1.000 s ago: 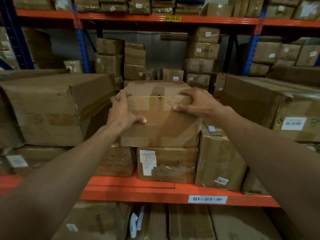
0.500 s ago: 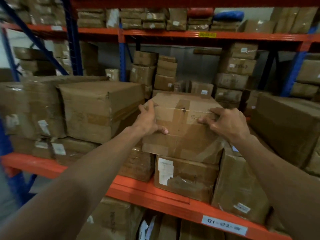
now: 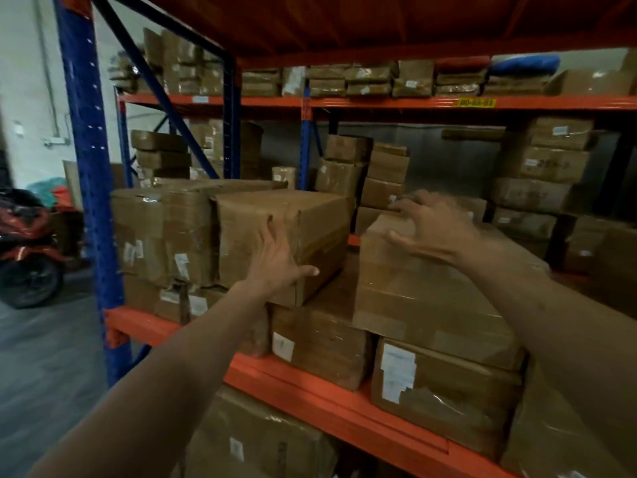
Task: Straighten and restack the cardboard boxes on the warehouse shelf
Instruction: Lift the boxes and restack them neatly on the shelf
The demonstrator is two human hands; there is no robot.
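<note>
A large taped cardboard box [image 3: 310,232] sits left of centre on the orange shelf [image 3: 331,401]. My left hand [image 3: 275,260] lies flat against its front face near the corner, fingers spread. To the right a second taped box [image 3: 424,298] rests on top of a labelled box [image 3: 444,395]. My right hand [image 3: 434,229] hovers blurred over that top box's far left corner, fingers apart; I cannot tell whether it touches. Another labelled box [image 3: 320,336] stands beneath, between the two.
A blue upright post [image 3: 89,188] frames the rack on the left. More wrapped boxes [image 3: 162,232] fill the shelf's left end. Stacks of small boxes [image 3: 548,167] stand on the rack behind. A red-and-black vehicle [image 3: 27,243] is parked on the grey floor at left.
Both hands have let go of the taped box they gripped. My left hand has moved left onto the neighbouring large box; the view has swung left and closer.
</note>
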